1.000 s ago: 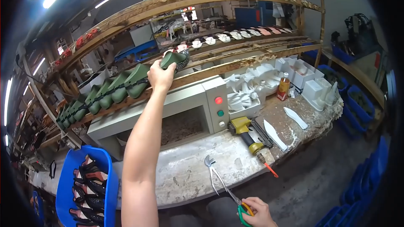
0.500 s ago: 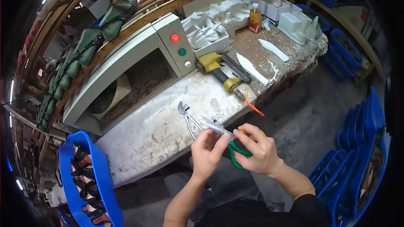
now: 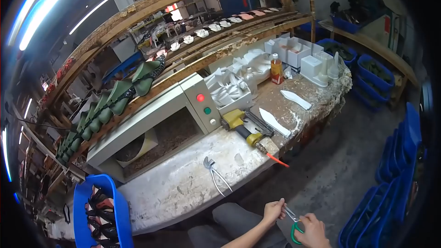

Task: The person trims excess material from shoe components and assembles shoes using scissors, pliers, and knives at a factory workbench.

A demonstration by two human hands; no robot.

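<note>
Low at the front, my right hand point(image 3: 312, 232) is closed around the handles of a pair of scissors point(image 3: 294, 235); one green loop shows below its fingers. My left hand point(image 3: 274, 211) is a closed fist at the other end of the scissors, with the blades running into its fingers. The blade tips are hidden in that hand. Both hands are in front of the bench edge, above the floor and my lap. Nearest on the bench lie metal pliers point(image 3: 214, 174), handles toward me.
A yellow nail gun point(image 3: 236, 121) with a red hose lies beyond the pliers. A machine point(image 3: 151, 134) with lit buttons fills the bench's left side. Blue bins point(image 3: 120, 216) stand left and right. White insoles point(image 3: 274, 121), a box and a bottle point(image 3: 276, 70) sit at the back.
The view has tilted up, showing more shelves and lights. Both hands now appear lower and farther right, away from the pliers. The scissors stay between them, with less of the blades showing.
</note>
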